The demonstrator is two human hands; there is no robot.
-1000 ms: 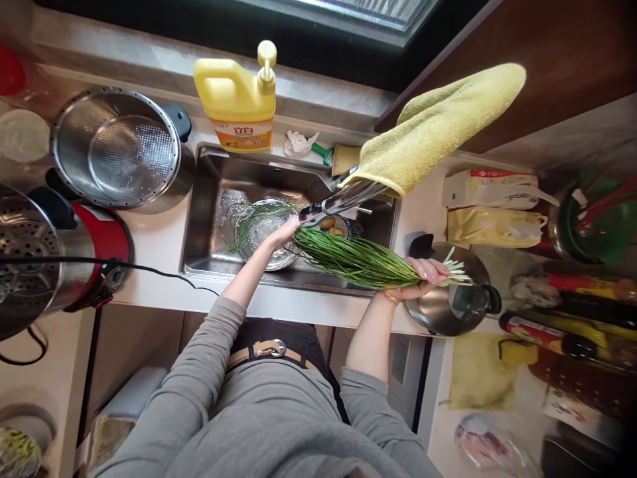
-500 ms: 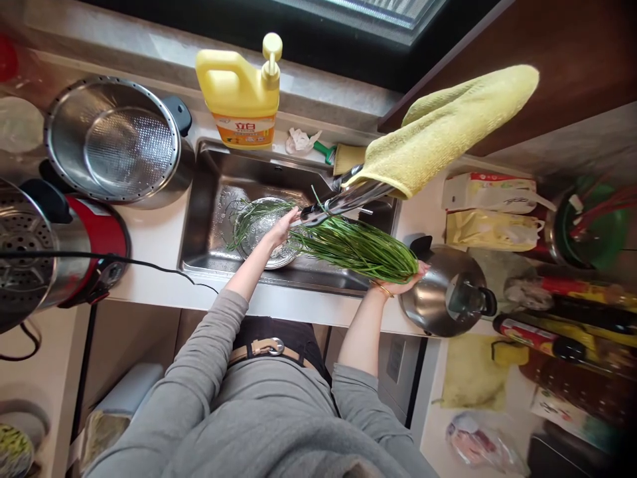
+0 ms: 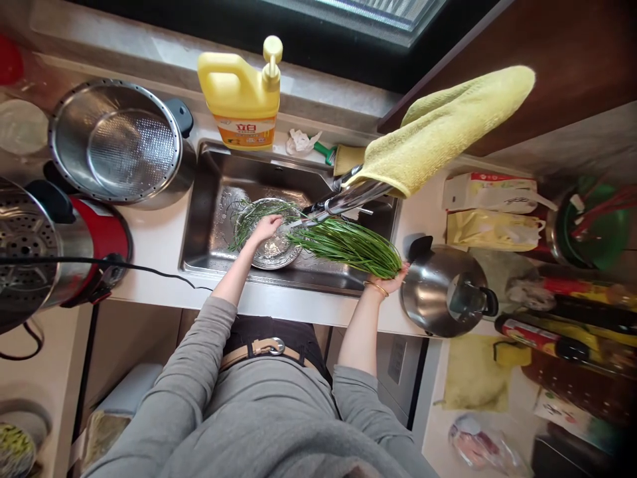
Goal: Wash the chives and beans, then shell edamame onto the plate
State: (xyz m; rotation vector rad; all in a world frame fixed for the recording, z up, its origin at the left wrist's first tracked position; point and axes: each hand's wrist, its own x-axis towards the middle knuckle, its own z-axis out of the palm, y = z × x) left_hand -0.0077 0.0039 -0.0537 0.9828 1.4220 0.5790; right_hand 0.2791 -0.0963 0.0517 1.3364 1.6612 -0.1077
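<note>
A thick bunch of long green chives (image 3: 353,245) stretches over the right part of the sink (image 3: 204,199). My right hand (image 3: 395,280) is closed around its right end, with the leaves pointing left under the faucet (image 3: 331,204). Over a round metal basin (image 3: 269,262) in the sink, my left hand (image 3: 269,227) is closed with its fingers curled. What it pinches, if anything, is too small to make out. Loose green strands (image 3: 243,229) lie along the basin's left rim. Water runs from the faucet's tip beside my left hand.
A yellow cloth (image 3: 448,126) drapes the faucet's upper part. Behind the sink stands a yellow detergent jug (image 3: 243,99). A steel pot (image 3: 119,143) is on the left and a metal kettle (image 3: 442,292) close by my right hand. A black cord (image 3: 149,267) crosses the left counter.
My left hand has moved left and slightly down, away from the faucet's tip, and its fingers have curled. My right hand has drawn the chives a little to the left.
</note>
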